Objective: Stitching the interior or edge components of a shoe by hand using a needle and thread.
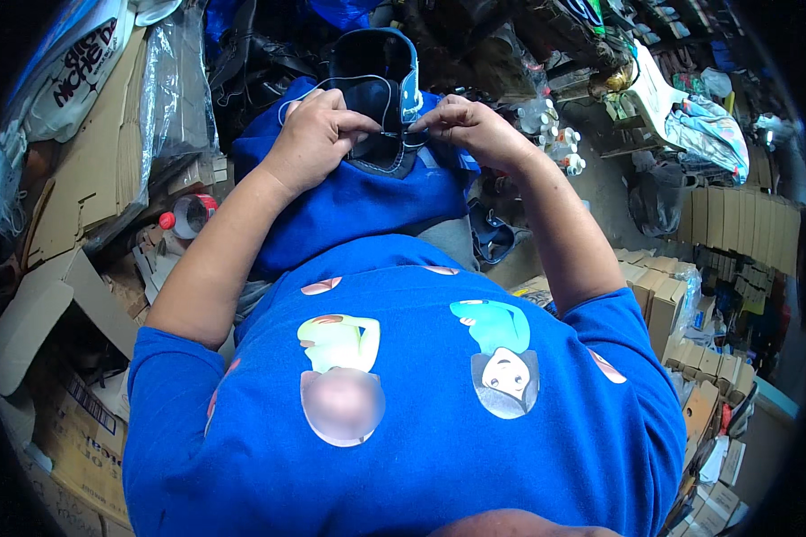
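Nearest the camera: a blurred curve of the wearer's skin (519,524) at the lower rim, then the printed blue shirt (425,376) filling the lower middle. From my remote seat I view both forearms reaching past it to the work.

The item in hand, a dark-blue piece of footwear (367,98), sits at upper centre, its near end on the blue cloth (331,219) over the lap. I judge the lap serves as bench, bearing the weight so the fingers stay free for fine work.

Left hand (321,132): thumb and forefinger pinched on pale cord (389,94), which loops over the footwear. Right hand (470,125): fingertips bunched at the footwear's right edge — I cannot tell whether they grip cord or edge, or merely rest there. The facing hands probably steady the spot from both sides.

Edges and room: on the left, cardboard sheets (90,188) and a red-capped bottle (192,215) crowd the left forearm, so I read little elbow room there. On the right, white-capped bottles (560,148) stand near the right wrist; beyond them a strip of floor (604,192) opens — the freer side, I judge, for drawing an arm outward.
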Demonstrator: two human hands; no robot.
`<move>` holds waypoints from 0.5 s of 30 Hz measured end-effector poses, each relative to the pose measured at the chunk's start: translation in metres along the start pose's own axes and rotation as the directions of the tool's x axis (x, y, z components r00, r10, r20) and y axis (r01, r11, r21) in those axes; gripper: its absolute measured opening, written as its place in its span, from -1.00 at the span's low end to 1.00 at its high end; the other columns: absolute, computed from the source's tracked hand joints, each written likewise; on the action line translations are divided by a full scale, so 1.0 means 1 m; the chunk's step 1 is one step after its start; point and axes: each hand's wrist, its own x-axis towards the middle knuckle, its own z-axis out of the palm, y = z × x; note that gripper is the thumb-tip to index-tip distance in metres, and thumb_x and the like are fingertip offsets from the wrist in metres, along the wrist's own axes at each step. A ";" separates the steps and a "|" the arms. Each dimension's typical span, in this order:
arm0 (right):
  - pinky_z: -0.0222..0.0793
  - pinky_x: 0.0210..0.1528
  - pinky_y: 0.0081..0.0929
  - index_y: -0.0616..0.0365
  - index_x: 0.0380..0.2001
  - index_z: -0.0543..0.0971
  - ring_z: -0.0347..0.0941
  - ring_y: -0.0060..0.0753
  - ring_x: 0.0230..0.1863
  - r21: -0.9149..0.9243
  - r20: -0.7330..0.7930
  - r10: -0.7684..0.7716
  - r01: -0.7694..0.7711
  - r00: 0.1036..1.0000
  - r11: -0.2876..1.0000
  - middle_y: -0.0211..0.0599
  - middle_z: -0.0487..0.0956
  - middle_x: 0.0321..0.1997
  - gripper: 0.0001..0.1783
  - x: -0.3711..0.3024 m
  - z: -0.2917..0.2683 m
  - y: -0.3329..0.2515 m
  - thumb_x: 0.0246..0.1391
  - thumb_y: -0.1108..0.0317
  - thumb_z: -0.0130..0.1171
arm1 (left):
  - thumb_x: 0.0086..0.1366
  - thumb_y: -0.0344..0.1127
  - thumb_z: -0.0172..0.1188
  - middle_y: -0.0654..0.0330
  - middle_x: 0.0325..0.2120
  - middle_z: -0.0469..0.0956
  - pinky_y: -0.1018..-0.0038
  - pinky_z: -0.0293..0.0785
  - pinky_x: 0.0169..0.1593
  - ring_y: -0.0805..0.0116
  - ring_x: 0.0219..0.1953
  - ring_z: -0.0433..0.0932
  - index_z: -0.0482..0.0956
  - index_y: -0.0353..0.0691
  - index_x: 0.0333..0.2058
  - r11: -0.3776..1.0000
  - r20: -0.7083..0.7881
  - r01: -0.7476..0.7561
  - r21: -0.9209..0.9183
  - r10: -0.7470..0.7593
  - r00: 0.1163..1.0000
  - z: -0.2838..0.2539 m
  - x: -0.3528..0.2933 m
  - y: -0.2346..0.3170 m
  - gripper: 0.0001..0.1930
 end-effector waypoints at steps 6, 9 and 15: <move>0.29 0.01 -0.49 -0.14 -0.17 0.67 0.37 -0.39 -0.14 0.001 0.008 -0.012 0.012 1.000 1.000 -0.35 0.47 -0.27 -0.71 0.001 -0.001 -0.005 0.04 0.45 0.18 | -0.02 -0.44 0.30 0.28 -0.58 0.34 0.39 0.31 -0.28 0.31 -0.41 0.35 0.70 0.02 -0.37 0.994 -0.058 -0.105 0.021 0.107 0.993 0.003 0.005 -0.001 -0.79; 0.30 0.00 -0.50 -0.09 -0.16 0.67 0.37 -0.43 -0.16 0.079 0.027 -0.012 0.010 1.000 0.997 -0.36 0.49 -0.27 -0.71 0.002 -0.001 -0.001 0.02 0.46 0.20 | -0.01 -0.44 0.30 0.27 -0.57 0.39 0.39 0.32 -0.26 0.29 -0.39 0.36 0.70 0.00 -0.39 0.994 -0.034 -0.113 0.007 0.113 0.993 0.005 0.011 -0.003 -0.82; 0.29 -0.03 -0.56 0.02 -0.12 0.65 0.39 -0.51 -0.18 0.160 0.013 -0.022 0.020 1.000 0.987 -0.42 0.50 -0.29 -0.70 -0.004 0.007 0.009 0.01 0.46 0.23 | -0.02 -0.33 0.32 0.29 -0.44 0.60 0.36 0.28 -0.13 0.34 -0.27 0.51 0.68 -0.09 -0.41 0.999 0.109 -0.019 0.026 0.016 0.994 0.006 0.007 0.003 -0.86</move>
